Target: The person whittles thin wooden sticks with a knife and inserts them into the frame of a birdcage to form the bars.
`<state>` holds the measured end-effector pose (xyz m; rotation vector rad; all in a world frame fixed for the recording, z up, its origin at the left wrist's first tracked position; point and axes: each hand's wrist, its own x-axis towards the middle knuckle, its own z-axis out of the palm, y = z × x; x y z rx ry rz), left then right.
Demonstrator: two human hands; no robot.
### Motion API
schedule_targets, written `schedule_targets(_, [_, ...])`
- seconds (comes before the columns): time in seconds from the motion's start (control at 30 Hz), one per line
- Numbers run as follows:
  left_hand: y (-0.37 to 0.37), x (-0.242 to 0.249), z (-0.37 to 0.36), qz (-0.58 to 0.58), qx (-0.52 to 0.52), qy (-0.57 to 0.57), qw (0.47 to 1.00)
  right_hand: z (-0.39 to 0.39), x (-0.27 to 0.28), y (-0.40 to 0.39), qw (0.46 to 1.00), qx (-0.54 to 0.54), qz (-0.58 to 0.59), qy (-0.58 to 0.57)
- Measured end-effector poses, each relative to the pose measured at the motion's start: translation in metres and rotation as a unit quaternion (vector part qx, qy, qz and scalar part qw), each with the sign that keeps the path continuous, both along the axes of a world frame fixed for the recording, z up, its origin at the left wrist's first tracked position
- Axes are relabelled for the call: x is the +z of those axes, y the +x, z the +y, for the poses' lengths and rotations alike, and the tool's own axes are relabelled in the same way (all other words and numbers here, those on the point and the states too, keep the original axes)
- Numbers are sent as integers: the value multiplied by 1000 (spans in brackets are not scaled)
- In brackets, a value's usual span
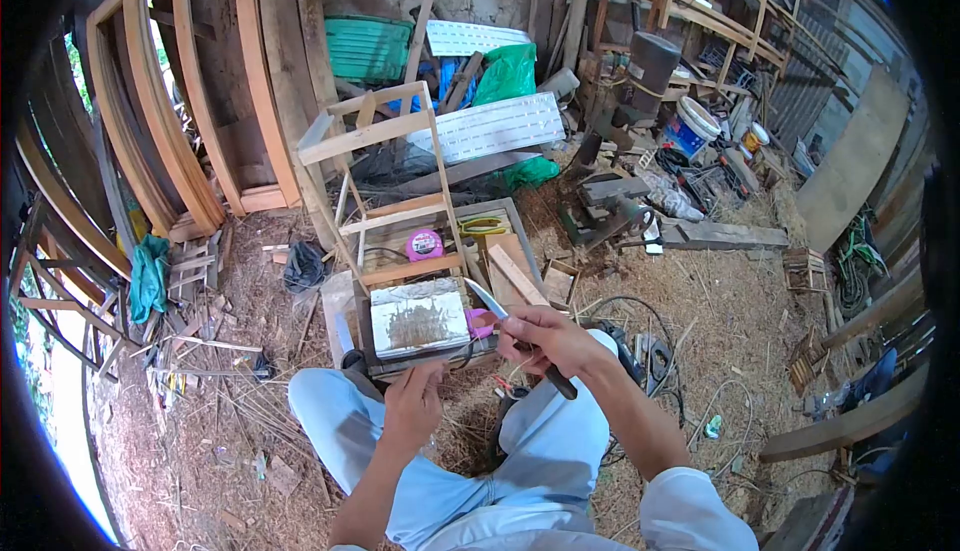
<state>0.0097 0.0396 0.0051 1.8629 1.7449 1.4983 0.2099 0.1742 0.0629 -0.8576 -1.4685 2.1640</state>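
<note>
A knife [487, 299] with a pale blade and a dark handle is in my right hand [548, 341], its blade pointing up and left. My left hand [412, 406] is over my left knee, its fingers bent together; whether they hold anything is too small to tell. Just ahead stands a white block [420, 317] with a rough brown patch. A pink object [481, 324] lies at the block's right side, close to the blade. Behind the block, a small wooden frame [380, 138] stands upright, with a pink tape measure [424, 244] by its lower bars.
Yellow-handled pliers [482, 226] and wood pieces [515, 273] lie beyond the knife. A metal vise [612, 196] stands further right. Black cable [672, 351] runs over the shavings at right. Tall wooden frames [262, 81] lean at the back left, and a bucket [690, 126] stands back right.
</note>
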Motion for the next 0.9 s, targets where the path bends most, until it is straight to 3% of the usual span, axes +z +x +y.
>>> schedule_targets(0.1, [-10,6,-5,22,22,-4,999,15,6,10,993,-118,-6,-12])
schedule_targets(0.23, [-30,2,-15,19,46,0,999,47,13,51,992,-111,52,-2])
schedule_targets(0.4, [-43,-12,-15,-95,47,-99,990,56,29,65,951,-291,104,24])
schedule_targets(0.43, [-41,-9,-15,-98,57,-95,989,52,27,60,951,-279,120,61])
schedule_targets(0.47, [-37,-5,-11,-150,28,-113,982,42,26,53,957,-280,32,70])
schedule_targets(0.5, [-31,1,-7,-204,-2,-131,970,31,10,40,957,-245,23,153])
schedule_targets(0.53, [-24,6,-5,-211,5,-131,969,15,12,28,961,-156,-51,222])
schedule_targets(0.57, [-17,13,-2,-260,-29,-136,956,7,-7,15,963,-104,-27,247])
schedule_targets(0.63, [-7,26,1,-326,-74,-165,928,-24,-10,-10,988,-36,7,149])
schedule_targets(0.73, [5,30,-2,-324,-108,-138,930,-40,9,-33,998,13,42,52])
schedule_targets(0.9, [-3,36,-12,-245,-118,-182,945,-22,15,-26,995,24,32,87])
